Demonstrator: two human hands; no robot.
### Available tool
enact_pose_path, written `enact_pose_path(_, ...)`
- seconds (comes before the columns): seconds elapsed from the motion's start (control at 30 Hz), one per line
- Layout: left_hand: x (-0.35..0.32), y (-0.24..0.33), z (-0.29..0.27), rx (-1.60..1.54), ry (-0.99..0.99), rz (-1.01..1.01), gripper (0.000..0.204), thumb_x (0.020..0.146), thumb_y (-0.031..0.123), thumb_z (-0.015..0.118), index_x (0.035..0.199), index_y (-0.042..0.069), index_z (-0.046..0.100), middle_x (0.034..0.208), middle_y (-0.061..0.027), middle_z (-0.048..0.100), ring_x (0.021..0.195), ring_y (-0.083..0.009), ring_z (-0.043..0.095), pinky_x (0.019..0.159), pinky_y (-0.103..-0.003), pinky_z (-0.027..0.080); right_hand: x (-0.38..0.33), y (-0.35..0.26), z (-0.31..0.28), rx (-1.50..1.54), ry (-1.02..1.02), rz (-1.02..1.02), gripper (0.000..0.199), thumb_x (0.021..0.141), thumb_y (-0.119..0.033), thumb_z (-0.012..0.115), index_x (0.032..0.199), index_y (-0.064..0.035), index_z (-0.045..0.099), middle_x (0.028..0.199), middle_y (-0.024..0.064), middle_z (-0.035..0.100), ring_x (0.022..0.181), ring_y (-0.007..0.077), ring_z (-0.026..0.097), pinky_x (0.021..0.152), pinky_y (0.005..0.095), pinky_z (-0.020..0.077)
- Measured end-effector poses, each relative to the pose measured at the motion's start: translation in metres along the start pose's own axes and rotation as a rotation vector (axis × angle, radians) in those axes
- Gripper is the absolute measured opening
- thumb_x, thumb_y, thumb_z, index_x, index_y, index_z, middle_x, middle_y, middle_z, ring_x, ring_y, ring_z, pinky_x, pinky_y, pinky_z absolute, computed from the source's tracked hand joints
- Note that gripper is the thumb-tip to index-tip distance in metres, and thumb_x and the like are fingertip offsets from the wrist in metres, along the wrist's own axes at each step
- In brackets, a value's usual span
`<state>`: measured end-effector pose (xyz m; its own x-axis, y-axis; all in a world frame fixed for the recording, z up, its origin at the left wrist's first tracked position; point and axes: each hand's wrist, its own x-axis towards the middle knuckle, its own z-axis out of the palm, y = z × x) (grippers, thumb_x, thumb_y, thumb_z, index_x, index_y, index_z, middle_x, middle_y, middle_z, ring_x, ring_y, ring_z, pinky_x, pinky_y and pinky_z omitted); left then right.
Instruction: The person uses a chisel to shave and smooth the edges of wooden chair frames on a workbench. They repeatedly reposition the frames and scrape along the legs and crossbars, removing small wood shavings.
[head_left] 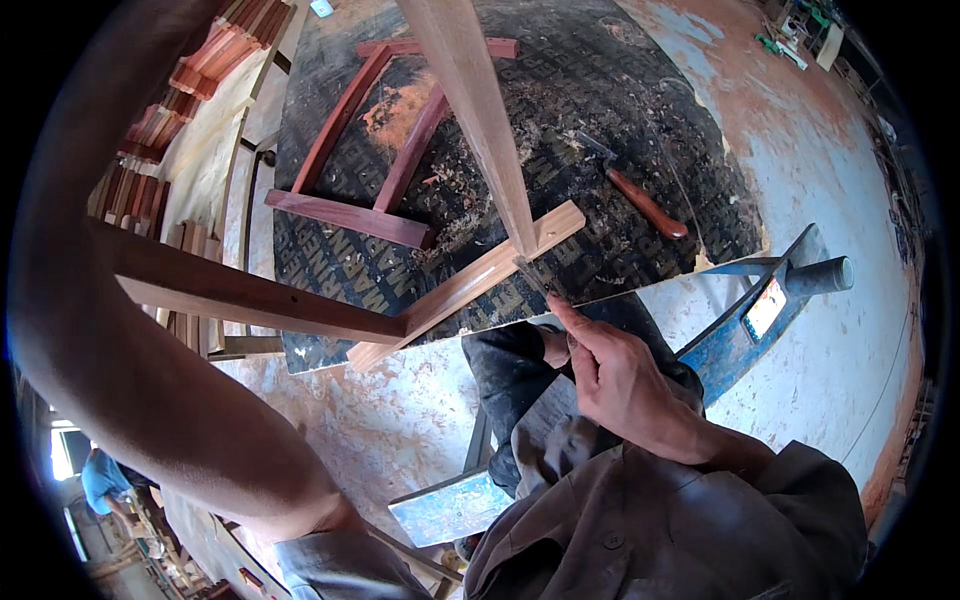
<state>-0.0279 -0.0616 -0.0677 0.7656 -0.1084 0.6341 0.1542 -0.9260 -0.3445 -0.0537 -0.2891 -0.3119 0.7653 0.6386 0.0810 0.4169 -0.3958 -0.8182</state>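
My right hand (622, 378) is closed around a narrow metal blade-like tool (534, 277), its index finger stretched along it. The tip meets the wooden frame near the joint of a short crosspiece (470, 285) and a long upright piece (480, 110). A second long piece (260, 290) joins the other end of the crosspiece, which lies tilted over the board's near edge. My left arm (150, 370) reaches up along the left side; its hand lies outside the picture. A wooden-handled tool (650, 203) with a dark blade rests to the right of the frame.
Wood shavings cover parts of the black board (610, 265). A reddish wooden frame (345, 217) lies at its far left. Stacked wood pieces (135, 195) stand at left. A blue metal stand (740, 345) is at right. Another person (103, 482) is at lower left.
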Motion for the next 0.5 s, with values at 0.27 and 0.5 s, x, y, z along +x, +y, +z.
enact_pose_path(0.27,0.006,-0.01,-0.004,-0.011,-0.039,0.031,0.068,0.094,0.055,0.068,0.147,0.018,0.049,0.117,-0.0226,0.065,0.097,-0.0343,0.072,0.08,-0.05,0.063,0.01,0.009,0.014,0.065,0.072,-0.024,0.059,0.093,0.008,0.055,0.15,-0.0022,0.05,0.09,0.0246,0.067,0.077,0.0393,0.07,0.068,0.0425,0.0549)
enact_pose_path(0.5,0.031,-0.098,0.009,0.178,-0.182,0.293,0.072,0.095,0.054,0.067,0.155,0.02,0.046,0.125,-0.0247,0.066,0.103,-0.0365,0.073,0.084,-0.051,0.065,0.004,0.03,0.009,0.072,0.176,-0.118,0.058,0.092,0.006,0.057,0.149,-0.0035,0.052,0.09,0.0224,0.064,0.072,0.0389,0.065,0.066,0.0446,0.0536)
